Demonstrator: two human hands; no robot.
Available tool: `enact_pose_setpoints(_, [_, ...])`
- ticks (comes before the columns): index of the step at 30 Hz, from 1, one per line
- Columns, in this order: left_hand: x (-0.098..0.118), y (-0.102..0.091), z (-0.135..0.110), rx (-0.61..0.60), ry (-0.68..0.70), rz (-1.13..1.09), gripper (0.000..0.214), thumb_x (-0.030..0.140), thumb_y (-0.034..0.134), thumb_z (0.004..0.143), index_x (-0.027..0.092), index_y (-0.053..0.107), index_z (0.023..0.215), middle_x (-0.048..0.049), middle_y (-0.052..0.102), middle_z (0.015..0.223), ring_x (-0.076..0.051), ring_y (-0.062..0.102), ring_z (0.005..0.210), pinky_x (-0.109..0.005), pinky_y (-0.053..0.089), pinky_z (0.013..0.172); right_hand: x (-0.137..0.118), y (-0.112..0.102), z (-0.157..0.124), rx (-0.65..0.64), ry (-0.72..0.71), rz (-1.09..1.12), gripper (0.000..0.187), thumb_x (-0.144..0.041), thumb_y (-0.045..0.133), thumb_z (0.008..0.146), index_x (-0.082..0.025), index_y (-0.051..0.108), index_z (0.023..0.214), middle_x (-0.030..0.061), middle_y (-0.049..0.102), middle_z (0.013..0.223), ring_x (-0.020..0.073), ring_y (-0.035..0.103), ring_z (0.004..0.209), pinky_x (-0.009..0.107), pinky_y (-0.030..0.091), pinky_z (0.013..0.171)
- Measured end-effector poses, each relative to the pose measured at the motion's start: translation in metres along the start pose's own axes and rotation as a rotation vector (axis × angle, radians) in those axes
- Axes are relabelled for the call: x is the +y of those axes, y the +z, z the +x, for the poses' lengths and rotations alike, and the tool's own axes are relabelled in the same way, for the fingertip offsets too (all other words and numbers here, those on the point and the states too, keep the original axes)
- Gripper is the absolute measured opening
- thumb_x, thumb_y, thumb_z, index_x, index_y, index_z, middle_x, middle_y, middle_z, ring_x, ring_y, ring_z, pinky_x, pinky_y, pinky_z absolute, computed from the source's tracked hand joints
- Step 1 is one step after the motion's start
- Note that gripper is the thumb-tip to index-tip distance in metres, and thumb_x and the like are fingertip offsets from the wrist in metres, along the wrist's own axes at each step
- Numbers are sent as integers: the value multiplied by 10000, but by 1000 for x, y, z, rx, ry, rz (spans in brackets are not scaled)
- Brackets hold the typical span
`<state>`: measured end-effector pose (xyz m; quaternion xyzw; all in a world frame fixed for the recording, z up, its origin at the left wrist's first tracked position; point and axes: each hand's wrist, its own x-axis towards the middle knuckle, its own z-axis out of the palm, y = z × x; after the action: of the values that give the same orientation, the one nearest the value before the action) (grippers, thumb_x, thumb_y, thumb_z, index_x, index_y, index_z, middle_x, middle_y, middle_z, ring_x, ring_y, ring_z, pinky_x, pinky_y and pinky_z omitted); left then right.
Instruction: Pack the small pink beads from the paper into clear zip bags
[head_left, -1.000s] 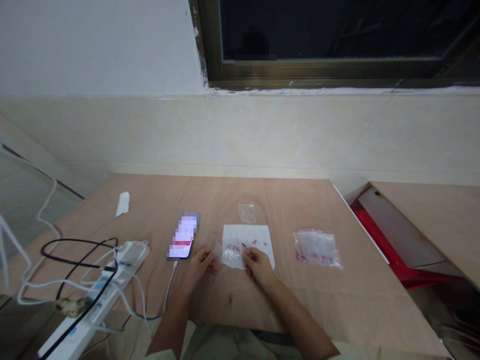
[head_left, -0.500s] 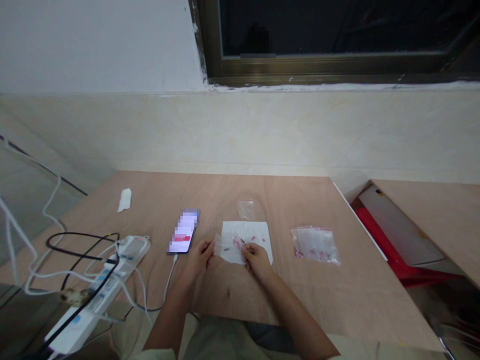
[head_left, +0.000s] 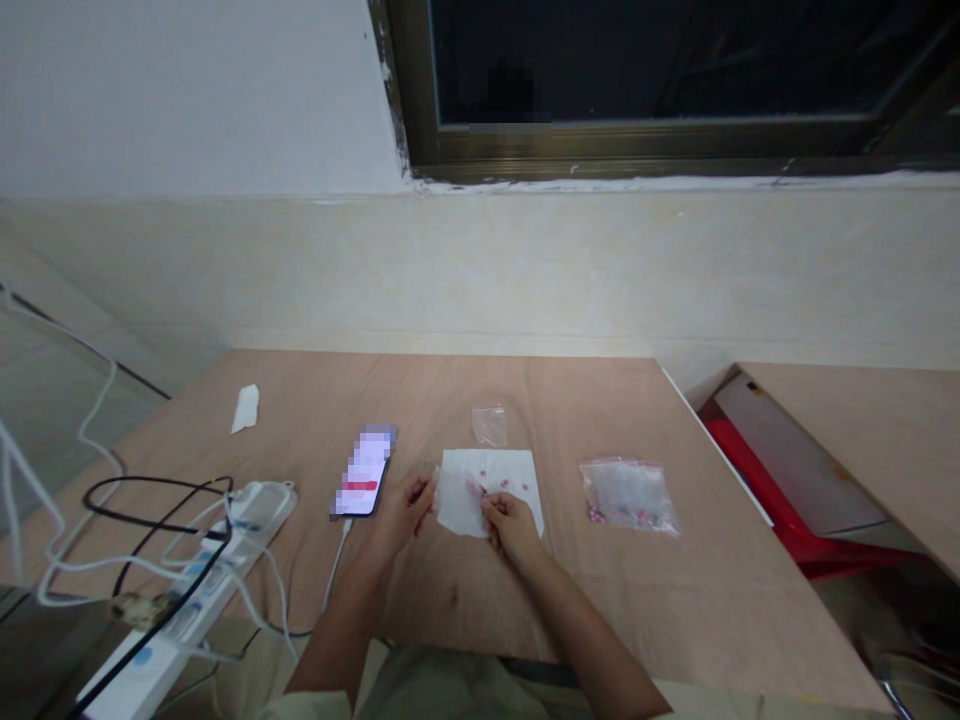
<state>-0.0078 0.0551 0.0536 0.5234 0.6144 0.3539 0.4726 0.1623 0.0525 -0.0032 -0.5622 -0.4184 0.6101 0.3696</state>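
Just left of a white paper sheet (head_left: 457,515), my left hand (head_left: 405,512) is closed in a pinch. A faint piece of clear plastic (head_left: 436,478) shows at its fingertips. My right hand (head_left: 514,522) lies over the sheet's lower right part, thumb and finger pinched together. By those fingertips is a small, blurred pinkish thing (head_left: 474,488), too small to name. Several tiny pink pieces (head_left: 526,484) lie on the paper. Beyond the sheet is a small clear zip bag (head_left: 490,426). To the right lies a larger clear zip bag (head_left: 630,494) with pink bits along its bottom.
A phone (head_left: 365,472) with a white cable lies left of my left hand. A power strip (head_left: 187,600) with tangled black and white cables is on the left. A white scrap (head_left: 245,409) lies at the back left. A red surface (head_left: 742,470) shows beyond the table's right edge.
My right hand stays over the paper and my left beside it. The pinkish thing and the clear plastic at the fingertips show less plainly. The whole view has shifted slightly.
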Motion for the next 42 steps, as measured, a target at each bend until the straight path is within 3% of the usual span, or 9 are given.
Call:
enact_pose_setpoints(8, [5, 2, 3, -42, 77, 60, 267, 430, 453, 713, 171, 458, 648, 87, 421, 466, -34, 341, 299, -147, 244, 287, 2, 0, 1, 9, -1, 19, 288, -456, 493, 650, -168, 480, 659, -80, 433, 405, 48, 326, 258, 182, 212, 275])
enact_pose_setpoints(17, [15, 7, -8, -45, 62, 22, 271, 431, 446, 709, 182, 412, 610, 96, 405, 451, -36, 325, 296, -157, 244, 295, 2, -2, 1, -14, 5, 54, 346, -521, 508, 612, -182, 455, 650, -80, 426, 412, 55, 314, 274, 201, 203, 298])
enact_pose_setpoints(19, [16, 6, -14, -51, 51, 5, 277, 431, 444, 711, 179, 421, 599, 93, 407, 444, -39, 333, 305, -159, 253, 307, 0, -3, 0, 9, -61, 37, 334, -514, 501, 625, -187, 439, 612, -74, 412, 422, 62, 328, 318, 204, 232, 329])
enact_pose_setpoints(23, [9, 1, -26, -103, -12, -14, 282, 427, 469, 701, 164, 484, 602, 55, 492, 480, -67, 440, 391, -176, 342, 379, -11, -3, -7, 191, -296, -38, 287, -453, 479, 679, -182, 445, 591, -36, 451, 550, 94, 419, 515, 217, 345, 500])
enact_pose_setpoints(27, [-9, -9, -29, -210, -45, 14, 292, 431, 497, 690, 146, 556, 688, -14, 600, 641, -118, 542, 551, -204, 409, 454, -30, -6, -17, 250, -322, -112, 238, -407, 391, 757, -186, 465, 711, -10, 492, 664, 113, 447, 573, 232, 361, 541])
enact_pose_setpoints(29, [-12, -13, -25, -144, -29, 47, 303, 433, 489, 696, 143, 567, 736, -34, 612, 717, -136, 559, 615, -223, 433, 499, -38, -10, -20, 228, -342, -131, 219, -385, 363, 779, -191, 448, 728, -16, 476, 644, 117, 451, 565, 231, 361, 530])
enact_pose_setpoints(33, [2, -9, -11, 13, 79, 53, 302, 406, 458, 728, 157, 551, 871, -56, 608, 888, -157, 571, 769, -261, 450, 652, -54, -17, -23, 153, -456, -242, 192, -328, 363, 791, -183, 476, 738, -2, 499, 664, 133, 477, 622, 240, 367, 568])
enact_pose_setpoints(38, [27, 7, 4, -158, 201, 140, 230, 350, 454, 743, 160, 582, 750, -19, 610, 731, -135, 549, 694, -228, 429, 603, -70, -18, -24, 136, -508, -326, 177, -303, 426, 757, -170, 542, 744, 34, 565, 747, 159, 506, 721, 260, 375, 631])
enact_pose_setpoints(42, [30, 11, 6, -164, 225, 187, 205, 309, 458, 739, 155, 580, 682, 6, 585, 656, -114, 525, 638, -208, 407, 577, -69, -20, -22, 159, -405, -240, 209, -352, 484, 709, -158, 534, 768, 23, 553, 677, 153, 514, 640, 254, 379, 577])
